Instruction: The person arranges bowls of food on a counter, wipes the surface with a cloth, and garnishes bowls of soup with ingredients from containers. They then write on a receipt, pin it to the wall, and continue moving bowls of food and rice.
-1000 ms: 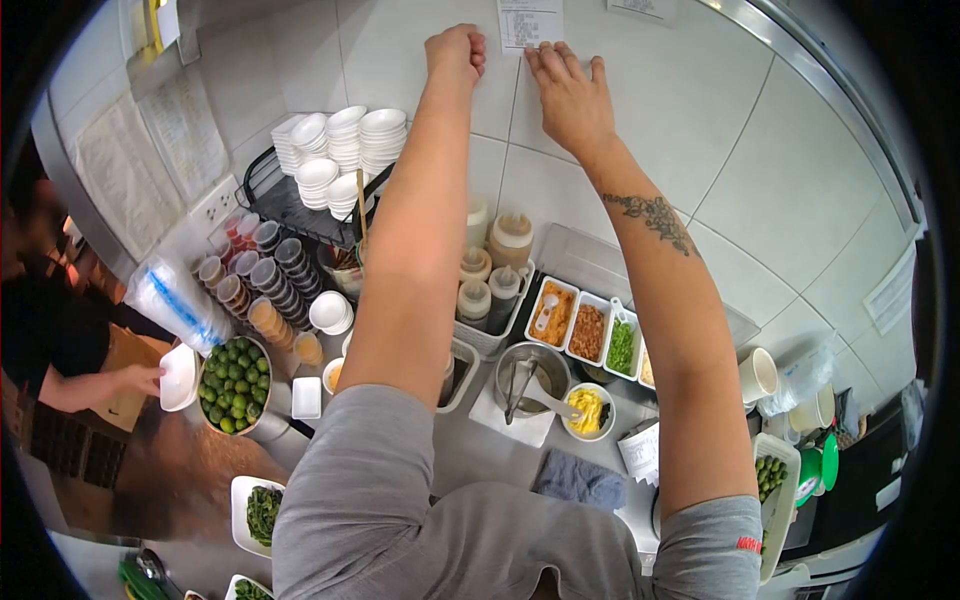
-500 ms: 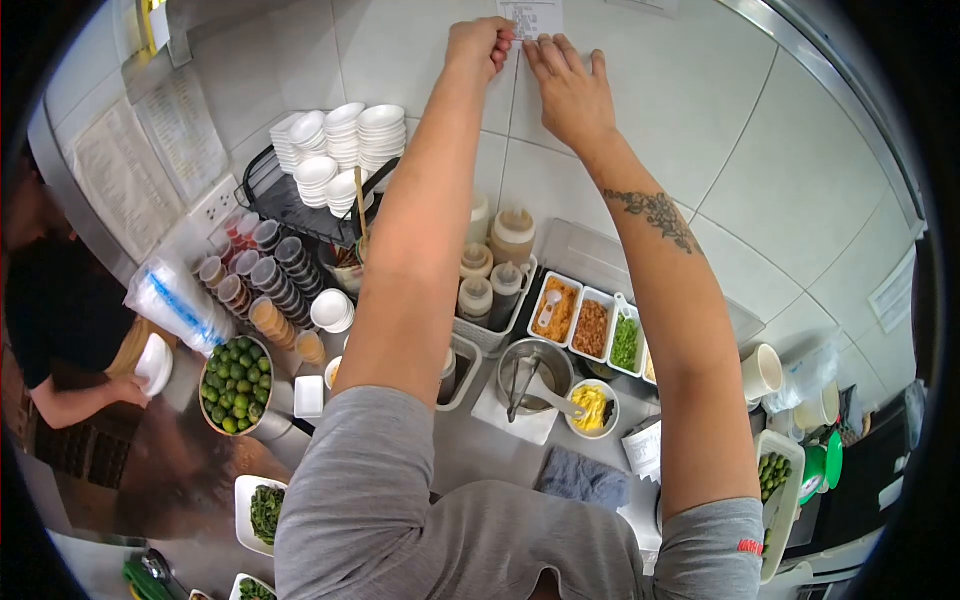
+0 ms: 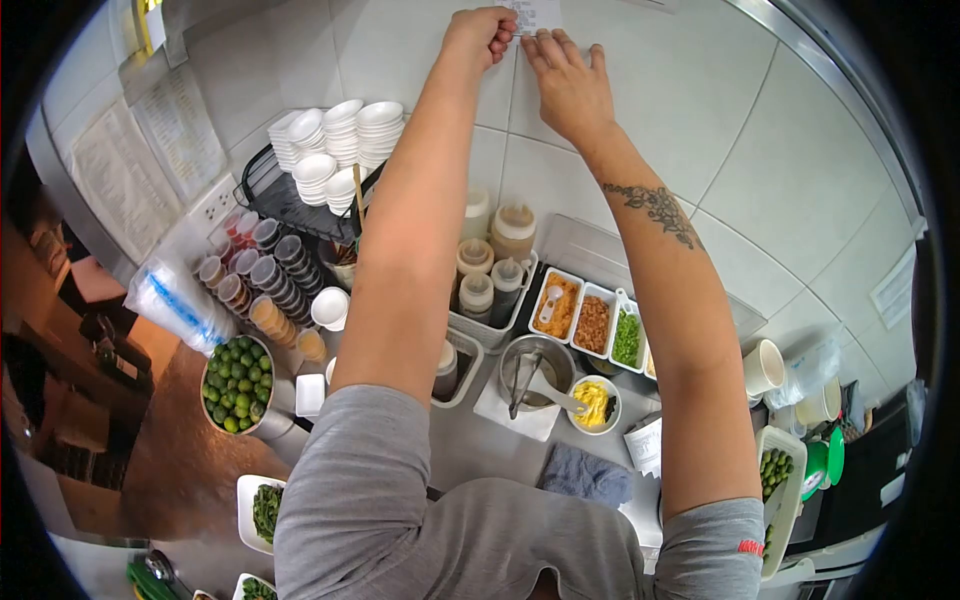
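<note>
A printed paper slip (image 3: 541, 14), like a receipt, is against the tiled wall at the top of the head view, its upper part cut off by the frame. With curled fingers, my left hand (image 3: 480, 36) pinches the slip's left edge. My right hand (image 3: 572, 85) lies on the wall, palm inward and fingers spread, its fingertips at the slip's lower edge. Both arms are stretched up over the counter.
Below are sauce bottles (image 3: 513, 232), white tubs of chopped toppings (image 3: 594, 322), a metal pot (image 3: 507, 372) and a bowl of yellow food (image 3: 592, 402). Leftward stand stacked white bowls (image 3: 380, 130), lidded cups (image 3: 268, 272) and a pot of green limes (image 3: 236, 385).
My left hand has shifted slightly up and left at the slip; my right hand has barely moved. The other person holding a white dish at the left has gone from view.
</note>
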`<action>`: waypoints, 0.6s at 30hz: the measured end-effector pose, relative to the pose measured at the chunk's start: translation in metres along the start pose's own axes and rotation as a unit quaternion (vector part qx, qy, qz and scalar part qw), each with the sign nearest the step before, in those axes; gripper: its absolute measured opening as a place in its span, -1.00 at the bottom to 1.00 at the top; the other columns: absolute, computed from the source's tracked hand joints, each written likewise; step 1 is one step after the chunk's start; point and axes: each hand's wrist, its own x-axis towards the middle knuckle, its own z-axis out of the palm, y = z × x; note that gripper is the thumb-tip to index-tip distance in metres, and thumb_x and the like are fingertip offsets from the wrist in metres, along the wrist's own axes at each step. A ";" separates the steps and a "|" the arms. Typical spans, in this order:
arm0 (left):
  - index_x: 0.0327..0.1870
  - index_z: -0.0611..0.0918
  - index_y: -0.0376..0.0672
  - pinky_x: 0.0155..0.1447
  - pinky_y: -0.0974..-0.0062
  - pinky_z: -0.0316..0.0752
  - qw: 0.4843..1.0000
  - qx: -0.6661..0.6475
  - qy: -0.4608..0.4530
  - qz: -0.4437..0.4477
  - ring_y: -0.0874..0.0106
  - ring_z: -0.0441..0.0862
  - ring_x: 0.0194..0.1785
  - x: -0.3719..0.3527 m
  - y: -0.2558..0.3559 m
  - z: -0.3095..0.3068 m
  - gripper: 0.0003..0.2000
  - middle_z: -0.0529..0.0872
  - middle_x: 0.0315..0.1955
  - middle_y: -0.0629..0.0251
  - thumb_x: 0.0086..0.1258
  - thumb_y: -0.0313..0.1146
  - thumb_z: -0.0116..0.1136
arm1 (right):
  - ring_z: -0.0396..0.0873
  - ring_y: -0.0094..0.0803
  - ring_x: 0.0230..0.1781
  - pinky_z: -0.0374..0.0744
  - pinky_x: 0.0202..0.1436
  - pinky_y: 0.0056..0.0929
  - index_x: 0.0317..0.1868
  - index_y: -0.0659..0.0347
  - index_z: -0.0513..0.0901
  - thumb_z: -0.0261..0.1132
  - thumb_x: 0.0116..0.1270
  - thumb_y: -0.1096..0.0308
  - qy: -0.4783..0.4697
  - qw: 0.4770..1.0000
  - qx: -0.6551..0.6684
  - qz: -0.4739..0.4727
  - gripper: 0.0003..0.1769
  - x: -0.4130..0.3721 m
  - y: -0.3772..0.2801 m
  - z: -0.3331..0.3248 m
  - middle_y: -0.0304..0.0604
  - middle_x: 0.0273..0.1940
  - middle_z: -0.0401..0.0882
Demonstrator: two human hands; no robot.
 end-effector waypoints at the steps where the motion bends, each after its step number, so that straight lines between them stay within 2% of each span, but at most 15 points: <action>1: -0.62 0.46 -0.17 -0.68 0.62 0.04 1.000 -0.001 0.009 0.005 0.62 0.12 -0.77 -0.002 0.001 0.003 -0.79 0.35 -0.76 0.44 0.21 -0.38 0.15 | 0.22 -0.38 0.28 0.25 0.20 0.05 0.25 0.12 0.34 0.14 0.14 0.41 0.000 1.000 -0.001 0.000 -0.41 0.000 0.000 0.000 -0.25 0.18 0.32; 6: -0.65 0.44 -0.16 -0.69 0.63 0.00 0.998 -0.004 0.058 0.015 0.64 0.08 -0.78 -0.019 0.006 0.016 -0.78 0.35 -0.77 0.45 0.18 -0.40 0.16 | 0.21 -0.38 0.28 0.26 0.20 0.06 0.24 0.12 0.35 0.13 0.15 0.40 -0.001 1.000 -0.012 0.000 -0.43 -0.001 -0.001 0.000 -0.26 0.18 0.30; 9: -0.48 0.54 -0.26 -0.57 0.53 0.28 0.998 0.051 0.039 0.001 0.51 0.36 -0.65 0.010 0.003 -0.002 -0.82 0.52 -0.62 0.30 0.26 -0.34 0.12 | 0.22 -0.39 0.28 0.27 0.19 0.06 0.24 0.12 0.36 0.13 0.15 0.39 0.003 1.000 -0.018 0.001 -0.44 0.000 -0.002 0.002 -0.26 0.17 0.31; 11: -0.47 0.51 -0.24 -0.47 0.36 0.40 0.993 -0.060 0.097 0.023 0.39 0.45 -0.61 0.082 -0.023 -0.047 -0.76 0.56 -0.62 0.26 0.17 -0.25 0.23 | 0.23 -0.38 0.27 0.27 0.18 0.05 0.23 0.12 0.36 0.13 0.15 0.39 0.003 1.000 -0.019 0.000 -0.44 0.000 -0.002 0.001 -0.26 0.17 0.31; 12: -0.47 0.49 -0.23 -0.43 0.28 0.46 0.985 -0.116 0.125 0.034 0.33 0.49 -0.59 0.078 -0.021 -0.049 -0.72 0.59 -0.62 0.24 0.13 -0.21 0.29 | 0.23 -0.38 0.27 0.28 0.18 0.05 0.23 0.12 0.37 0.14 0.14 0.40 0.004 1.000 -0.015 -0.001 -0.44 0.000 -0.002 0.001 -0.25 0.16 0.32; 15: -0.61 0.45 -0.22 -0.47 0.36 0.39 0.973 -0.081 0.164 0.141 0.34 0.42 -0.62 0.051 -0.019 -0.035 -0.72 0.50 -0.71 0.29 0.16 -0.27 0.24 | 0.24 -0.38 0.26 0.28 0.18 0.05 0.22 0.13 0.38 0.16 0.12 0.40 0.007 1.000 -0.008 -0.003 -0.43 0.000 0.000 0.001 -0.25 0.15 0.33; 16: -0.59 0.45 -0.23 -0.45 0.36 0.39 0.951 0.017 0.218 0.219 0.34 0.43 -0.60 0.036 -0.019 -0.020 -0.74 0.49 -0.70 0.27 0.18 -0.29 0.21 | 0.24 -0.38 0.26 0.28 0.18 0.06 0.21 0.13 0.38 0.17 0.12 0.40 0.007 1.000 -0.006 -0.001 -0.43 0.001 0.000 0.001 -0.25 0.15 0.33; 18: -0.56 0.45 -0.25 -0.42 0.36 0.39 0.852 0.212 0.315 0.360 0.33 0.44 -0.56 0.019 -0.021 0.005 -0.77 0.46 -0.70 0.24 0.22 -0.34 0.16 | 0.25 -0.37 0.26 0.27 0.18 0.07 0.21 0.14 0.39 0.18 0.10 0.40 0.009 1.000 0.010 0.009 -0.42 0.002 -0.002 0.002 -0.25 0.16 0.33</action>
